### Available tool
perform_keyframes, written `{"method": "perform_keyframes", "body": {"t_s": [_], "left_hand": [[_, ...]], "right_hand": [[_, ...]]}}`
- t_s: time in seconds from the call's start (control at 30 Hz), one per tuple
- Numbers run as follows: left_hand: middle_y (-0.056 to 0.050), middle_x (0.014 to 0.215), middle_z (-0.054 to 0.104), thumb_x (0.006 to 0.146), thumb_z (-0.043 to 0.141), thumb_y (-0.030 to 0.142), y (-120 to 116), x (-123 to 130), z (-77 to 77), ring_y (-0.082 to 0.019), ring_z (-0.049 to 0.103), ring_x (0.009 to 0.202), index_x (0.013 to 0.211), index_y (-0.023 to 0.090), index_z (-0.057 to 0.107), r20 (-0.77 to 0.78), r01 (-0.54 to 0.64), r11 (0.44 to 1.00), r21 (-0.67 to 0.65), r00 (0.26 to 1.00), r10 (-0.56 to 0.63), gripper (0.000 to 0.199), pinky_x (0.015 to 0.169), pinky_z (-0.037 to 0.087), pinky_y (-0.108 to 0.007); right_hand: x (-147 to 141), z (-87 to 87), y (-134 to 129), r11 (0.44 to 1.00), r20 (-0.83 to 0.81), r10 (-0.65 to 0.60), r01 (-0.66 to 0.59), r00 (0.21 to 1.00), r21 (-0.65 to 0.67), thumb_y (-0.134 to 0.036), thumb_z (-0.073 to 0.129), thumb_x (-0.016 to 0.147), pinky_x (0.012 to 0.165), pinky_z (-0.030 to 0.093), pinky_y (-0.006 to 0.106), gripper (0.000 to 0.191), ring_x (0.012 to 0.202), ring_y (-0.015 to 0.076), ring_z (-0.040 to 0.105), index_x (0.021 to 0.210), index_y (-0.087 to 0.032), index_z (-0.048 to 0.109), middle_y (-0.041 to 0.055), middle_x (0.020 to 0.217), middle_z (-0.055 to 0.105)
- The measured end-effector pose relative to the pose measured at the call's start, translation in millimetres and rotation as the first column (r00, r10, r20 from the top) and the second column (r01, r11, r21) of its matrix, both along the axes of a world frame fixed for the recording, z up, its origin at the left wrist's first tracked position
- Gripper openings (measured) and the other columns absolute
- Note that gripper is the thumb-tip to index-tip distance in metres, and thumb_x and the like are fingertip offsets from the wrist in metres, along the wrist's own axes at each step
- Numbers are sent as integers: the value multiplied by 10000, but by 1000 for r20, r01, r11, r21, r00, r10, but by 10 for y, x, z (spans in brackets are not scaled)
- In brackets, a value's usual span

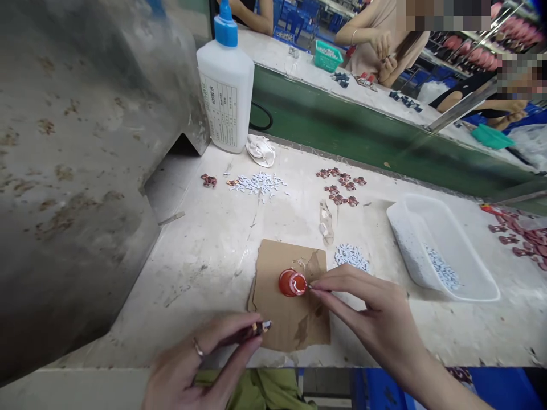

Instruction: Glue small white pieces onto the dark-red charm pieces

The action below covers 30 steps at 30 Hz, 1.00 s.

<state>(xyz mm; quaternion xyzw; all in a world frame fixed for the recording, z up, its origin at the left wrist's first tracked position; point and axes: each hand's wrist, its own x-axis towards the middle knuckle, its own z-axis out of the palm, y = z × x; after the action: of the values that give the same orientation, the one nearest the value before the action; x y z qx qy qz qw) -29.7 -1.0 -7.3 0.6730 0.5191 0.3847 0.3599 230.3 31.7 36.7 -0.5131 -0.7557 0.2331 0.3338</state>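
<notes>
Two bare hands are seen over a torn piece of brown cardboard on a stained whitish tabletop. Left hand: thumb and fingers closed on a small dark-brown piece with a pale tip, at the cardboard's left edge. Right hand: fingertips pinched on a tiny object, too small to identify, just beside the mouth of a small red-orange cup; contact cannot be told. Beyond this hand lies a heap of tiny pale-blue pieces; farther back, small brown moulded figures lie clustered.
</notes>
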Motion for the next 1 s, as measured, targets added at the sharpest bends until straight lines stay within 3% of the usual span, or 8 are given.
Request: {"method": "perform_keyframes", "body": {"t_s": [0.13,0.23,0.37,0.47,0.57,0.7,0.8,1.0], "left_hand": [[77,1028,741,1007,560,217,60,43,43,-26,751,900,1211,317,626,-53,35,996,87,998,-30,237,829,557,-31],[69,1034,723,1004,554,212,43,24,35,-24,731,920,1157,309,641,-94,43,992,114,995,-32,201,844,547,-37],[104,925,749,971,651,369,10,20,38,-11,727,769,1115,312,644,-73,-129,990,62,988,134,155,751,527,-3],[77,889,711,989,604,270,47,25,70,-11,687,726,1095,282,630,-93,-55,988,142,993,68,110,702,530,-37],[64,969,695,997,596,205,103,1,81,-10,693,826,1137,281,642,-179,49,979,197,984,-13,166,786,533,-45],[77,1197,731,1030,576,218,124,-51,56,-12,725,1031,1366,287,594,-241,85,963,256,970,-22,343,1031,478,-38],[91,1115,729,1027,587,223,107,-34,77,-1,729,964,1309,309,643,-206,45,960,277,978,14,299,976,494,-12],[83,1199,703,993,628,182,70,138,203,-11,678,1066,1232,280,654,-108,-21,961,277,993,53,259,1053,449,-40]], "right_hand": [[-27,-3,13,997,54,42,-46,998,69,-38,701,932,778,601,195,211,887,117,721,1054,-198,762,23,979,770],[-23,-2,5,994,104,53,-63,993,92,-19,685,932,805,593,190,228,915,116,714,1070,-183,761,35,1005,761],[-27,11,5,992,146,54,-70,988,107,-19,668,941,808,591,204,215,920,126,712,1062,-173,756,45,1008,755],[-39,18,8,993,134,41,-56,990,107,-22,676,935,803,593,200,201,909,125,717,1036,-176,754,39,986,759],[-46,26,7,998,66,1,-5,998,61,-38,688,930,793,598,195,197,883,117,725,1012,-204,756,15,956,771],[-46,63,1,986,-96,-115,102,989,-130,-127,736,918,731,612,190,149,827,123,750,942,-266,782,-21,904,799],[-69,109,-18,966,-185,-172,129,968,-225,-167,764,899,718,621,189,128,812,126,755,901,-291,796,-28,881,804],[-208,197,-74,991,-331,-44,-1,943,-135,-49,706,869,699,630,219,226,778,132,741,924,-254,784,-1,854,783]]}}
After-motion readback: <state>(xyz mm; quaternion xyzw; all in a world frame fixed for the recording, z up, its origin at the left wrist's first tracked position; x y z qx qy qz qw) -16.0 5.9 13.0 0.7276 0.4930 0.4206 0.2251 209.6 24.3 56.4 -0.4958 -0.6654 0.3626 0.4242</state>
